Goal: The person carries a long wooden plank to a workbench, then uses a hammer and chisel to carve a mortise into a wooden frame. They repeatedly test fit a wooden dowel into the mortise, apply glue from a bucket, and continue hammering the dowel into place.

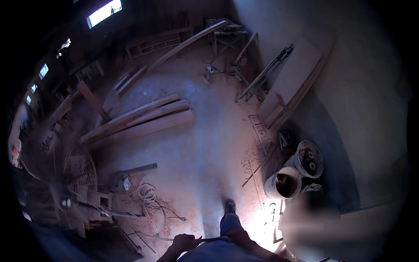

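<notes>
At the lower edge, my left hand (185,242) is closed around a thin, long strip (213,239). Its pale end sticks out to the left of that hand. My right hand (238,237) is closed on the same strip, a short way to the right. The strip lies roughly level in front of my body; its material is too small to make out. Below the hands is my light-coloured clothing, and one of my legs, ending in a sandalled foot (230,204), reaches forward on the dusty floor.
Several timber planks (144,118) lie on the floor ahead left. A large caged fan (78,174) and a coiled hose (147,192) are at left. Two buckets (269,185) stand at right near boards (292,78) leaning on the wall. A blurred round object (305,227) is close at lower right.
</notes>
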Motion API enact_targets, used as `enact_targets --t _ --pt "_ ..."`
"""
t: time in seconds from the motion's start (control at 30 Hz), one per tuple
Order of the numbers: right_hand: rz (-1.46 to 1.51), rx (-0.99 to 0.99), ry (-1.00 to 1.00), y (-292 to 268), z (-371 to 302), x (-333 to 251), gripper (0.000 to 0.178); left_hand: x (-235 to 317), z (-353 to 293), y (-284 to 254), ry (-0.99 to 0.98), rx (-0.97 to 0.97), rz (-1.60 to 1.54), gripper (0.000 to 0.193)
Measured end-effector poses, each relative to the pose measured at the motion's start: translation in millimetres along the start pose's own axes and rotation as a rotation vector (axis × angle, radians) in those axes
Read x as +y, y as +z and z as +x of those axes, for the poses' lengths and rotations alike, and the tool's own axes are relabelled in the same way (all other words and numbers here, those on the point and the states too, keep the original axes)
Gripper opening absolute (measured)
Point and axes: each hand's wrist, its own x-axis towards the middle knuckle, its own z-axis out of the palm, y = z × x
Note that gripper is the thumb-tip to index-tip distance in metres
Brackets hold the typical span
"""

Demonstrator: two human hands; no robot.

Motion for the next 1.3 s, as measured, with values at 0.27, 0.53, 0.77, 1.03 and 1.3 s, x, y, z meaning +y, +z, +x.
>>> enact_targets --t 0.27,0.53,0.77,1.03,1.3 --pt "-0.221 -0.109 -0.105 -218 172 2 0.042 26 91 -167 0.011 0.179 -0.046 0.067" --pt "-0.411 -0.208 -0.127 -399 394 -49 0.038 -47 268 -288 -0.089 0.424 -0.435 0.034" --pt "-0.275 -0.048 0.128 -538 514 -47 0.046 -68 390 -595 0.126 0.182 -0.042 0.069" --pt "-0.087 0.099 0.184 -678 668 -13 0.048 -65 546 -825 0.218 0.125 0.128 0.067" --pt "-0.291 -0.157 -0.172 -860 883 2 0.045 -116 658 -903 0.047 0.352 -0.387 0.036"
